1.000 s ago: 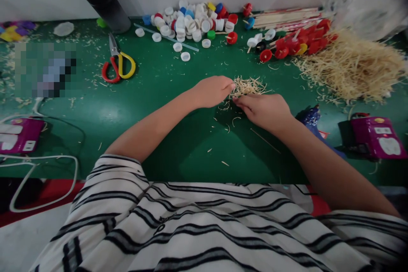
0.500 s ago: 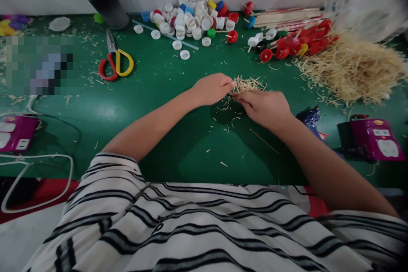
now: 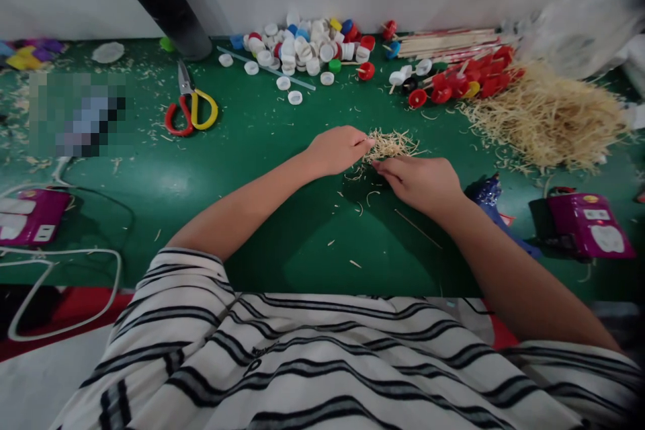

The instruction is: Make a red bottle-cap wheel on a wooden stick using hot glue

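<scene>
Right hand (image 3: 426, 185) had moved a bit away from the left hand (image 3: 338, 150). Both hands' fingertips were pinched, on what I couldn't tell. Little straw pile (image 3: 396, 144) lay just past the right fingertips.

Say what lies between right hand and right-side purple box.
Head view: a blue object with a speckled end, plus a small red-and-white piece, lies between the right hand and the purple box.
</scene>
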{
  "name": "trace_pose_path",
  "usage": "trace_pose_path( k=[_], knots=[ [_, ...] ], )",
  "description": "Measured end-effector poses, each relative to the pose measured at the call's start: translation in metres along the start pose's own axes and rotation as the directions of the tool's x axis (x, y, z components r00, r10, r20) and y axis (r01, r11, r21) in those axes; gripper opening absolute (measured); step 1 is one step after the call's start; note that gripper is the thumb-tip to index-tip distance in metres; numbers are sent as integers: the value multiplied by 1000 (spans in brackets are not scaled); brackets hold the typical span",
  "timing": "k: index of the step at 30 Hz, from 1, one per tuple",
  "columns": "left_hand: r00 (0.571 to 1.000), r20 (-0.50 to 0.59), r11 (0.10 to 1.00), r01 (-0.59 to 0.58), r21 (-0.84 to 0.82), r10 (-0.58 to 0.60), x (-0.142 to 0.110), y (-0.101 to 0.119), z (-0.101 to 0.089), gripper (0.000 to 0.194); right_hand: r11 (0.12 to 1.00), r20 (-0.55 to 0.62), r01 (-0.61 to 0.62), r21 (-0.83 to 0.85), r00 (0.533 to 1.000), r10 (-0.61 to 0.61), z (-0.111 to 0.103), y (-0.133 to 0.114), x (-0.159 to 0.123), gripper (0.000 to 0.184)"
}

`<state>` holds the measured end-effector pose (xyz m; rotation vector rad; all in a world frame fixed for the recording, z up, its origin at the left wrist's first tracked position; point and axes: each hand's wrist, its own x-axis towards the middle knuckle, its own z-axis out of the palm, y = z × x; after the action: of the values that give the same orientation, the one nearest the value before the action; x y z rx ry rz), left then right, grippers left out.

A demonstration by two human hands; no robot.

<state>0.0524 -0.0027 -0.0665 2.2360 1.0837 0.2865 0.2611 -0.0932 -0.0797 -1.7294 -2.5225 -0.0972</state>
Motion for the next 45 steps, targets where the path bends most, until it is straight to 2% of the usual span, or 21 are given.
trace_pose_path(
  k=[5, 12, 20, 28, 37, 45],
  knots=[
    [999, -36, 1000, -2, 15, 2, 2, -2, 2, 50, 1000, -35, -21, 2, 999, 21, 0, -8, 4, 47],
    [999, -39, 1000, 12, 19, -12, -1, 6, 1, 55, 999, 77, -40, -24, 996, 42, -2, -13, 0, 43],
    [998, -24, 998, 52, 21, -52, 1, 5, -1, 56, 1000, -22, -18, -2, 1000, 18, 0, -8, 2, 44],
    [998, -9, 998, 57, 10, -57, -1, 7, -3, 56, 1000, 29, 10, -8, 1000, -10, 3, -4, 2, 41],
    [996, -50, 996, 81, 36, -79, 7, -1, 1, 56, 999, -48, -27, 17, 998, 28, 2, -8, 10, 46],
    [995, -12, 995, 103, 12, -103, 4, 2, -3, 54, 997, 14, -12, 75, 1000, 11, 4, -5, 7, 39]
  ],
)
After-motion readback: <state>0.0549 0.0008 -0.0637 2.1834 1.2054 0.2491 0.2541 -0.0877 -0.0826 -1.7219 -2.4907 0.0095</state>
